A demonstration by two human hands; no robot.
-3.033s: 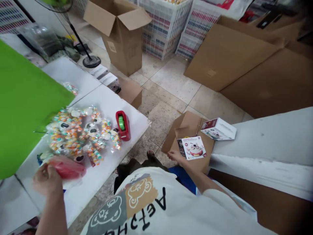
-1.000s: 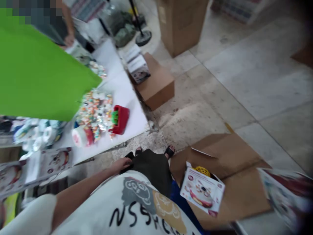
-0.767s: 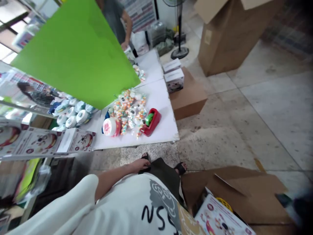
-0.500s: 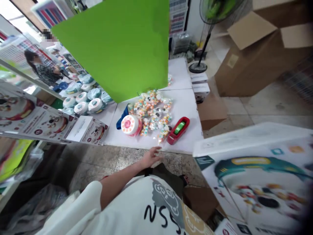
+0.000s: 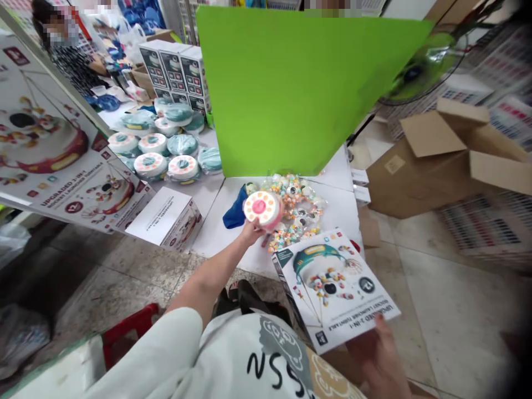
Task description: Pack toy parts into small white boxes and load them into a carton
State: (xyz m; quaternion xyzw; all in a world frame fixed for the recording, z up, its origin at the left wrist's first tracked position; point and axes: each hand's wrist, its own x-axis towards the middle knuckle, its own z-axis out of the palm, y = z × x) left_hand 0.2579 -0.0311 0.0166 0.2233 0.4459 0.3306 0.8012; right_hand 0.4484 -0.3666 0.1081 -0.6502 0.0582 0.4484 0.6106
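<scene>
My left hand (image 5: 252,231) grips a round pink and white toy wrapped in clear plastic (image 5: 262,209) and lifts it off the white table (image 5: 216,235). My right hand (image 5: 380,357) holds a white toy box printed with a teal round toy (image 5: 334,285) by its near edge, over the table's front corner. Behind the toy lies a heap of small bags of coloured pieces (image 5: 297,208) and a blue cloth (image 5: 235,210).
Several wrapped teal and pink round toys (image 5: 166,152) and stacked toy boxes (image 5: 174,69) fill the table's left. A white box (image 5: 164,219) lies at the near left. Open cardboard cartons (image 5: 440,155) stand on the tiled floor at right. A large green panel (image 5: 291,88) blocks the back.
My view has swung left to the table. My left hand has risen from my lap and taken the pink toy. My right hand has brought the toy box up from the floor carton.
</scene>
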